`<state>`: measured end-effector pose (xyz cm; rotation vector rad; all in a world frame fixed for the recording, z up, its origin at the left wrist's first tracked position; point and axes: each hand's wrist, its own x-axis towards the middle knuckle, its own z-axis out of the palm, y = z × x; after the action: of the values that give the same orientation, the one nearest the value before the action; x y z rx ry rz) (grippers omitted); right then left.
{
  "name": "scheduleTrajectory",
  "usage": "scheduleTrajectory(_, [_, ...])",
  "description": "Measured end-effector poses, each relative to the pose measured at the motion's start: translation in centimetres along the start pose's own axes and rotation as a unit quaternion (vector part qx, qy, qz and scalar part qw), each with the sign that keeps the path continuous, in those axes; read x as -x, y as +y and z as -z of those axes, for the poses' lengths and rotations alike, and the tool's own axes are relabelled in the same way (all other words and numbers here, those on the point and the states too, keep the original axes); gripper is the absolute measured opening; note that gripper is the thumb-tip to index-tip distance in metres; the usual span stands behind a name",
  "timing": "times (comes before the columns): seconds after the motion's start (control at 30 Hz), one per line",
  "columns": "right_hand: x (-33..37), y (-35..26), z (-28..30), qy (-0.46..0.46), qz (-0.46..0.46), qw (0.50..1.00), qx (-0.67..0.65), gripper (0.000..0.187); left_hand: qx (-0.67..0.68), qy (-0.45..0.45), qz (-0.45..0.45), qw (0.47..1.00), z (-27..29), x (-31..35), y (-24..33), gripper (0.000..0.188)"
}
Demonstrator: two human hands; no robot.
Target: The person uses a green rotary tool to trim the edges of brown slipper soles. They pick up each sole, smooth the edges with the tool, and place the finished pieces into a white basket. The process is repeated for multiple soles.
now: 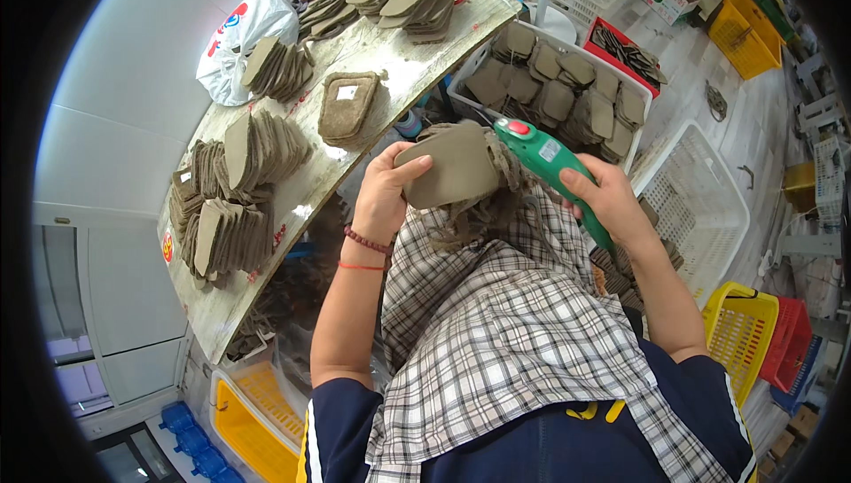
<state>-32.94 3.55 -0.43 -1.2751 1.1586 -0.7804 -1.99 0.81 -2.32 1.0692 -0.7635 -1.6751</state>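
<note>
My left hand is closed on a grey-brown fabric pad with rounded corners, its thumb lying flat on the face. My right hand wraps around a green handheld electric cutter with a red button. The cutter's dark, narrow tip lies just beyond the pad's upper right edge; I cannot tell whether they touch. Shaggy brown trimmings hang below and beside the pad, above my checked apron.
On the worn table at left stand several stacks of pads, a fuzzy-edged pad stack and a white plastic bag. A bin of pads stands ahead. Right are a white basket and a yellow basket.
</note>
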Motion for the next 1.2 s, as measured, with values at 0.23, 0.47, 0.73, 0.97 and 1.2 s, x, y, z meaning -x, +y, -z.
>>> scheduleTrajectory(0.23, [2.6,0.2,-0.5,-0.003,-0.014,1.000,-0.001,0.045,0.101,0.049,-0.057,0.992,-0.1,0.5,-1.5,0.016])
scheduleTrajectory(0.47, [2.3,-0.4,-0.5,0.001,0.009,0.999,0.032,0.046,0.057,0.039,-0.060,0.996,-0.6,0.4,-1.6,0.016])
scheduleTrajectory(0.73, [1.1,-1.0,-0.4,-0.006,0.025,0.999,0.027,0.047,-0.041,0.031,-0.079,0.996,-0.9,0.7,-1.4,0.020])
scheduleTrajectory(0.97, [1.4,-2.2,0.7,-0.041,-0.015,0.997,0.066,0.044,-0.208,-0.003,-0.084,0.974,-0.5,1.2,0.9,0.020])
scheduleTrajectory(1.2, [1.6,-2.7,1.4,-0.057,0.019,0.989,0.134,0.043,-0.381,-0.024,-0.063,0.922,-1.4,1.3,4.2,0.018])
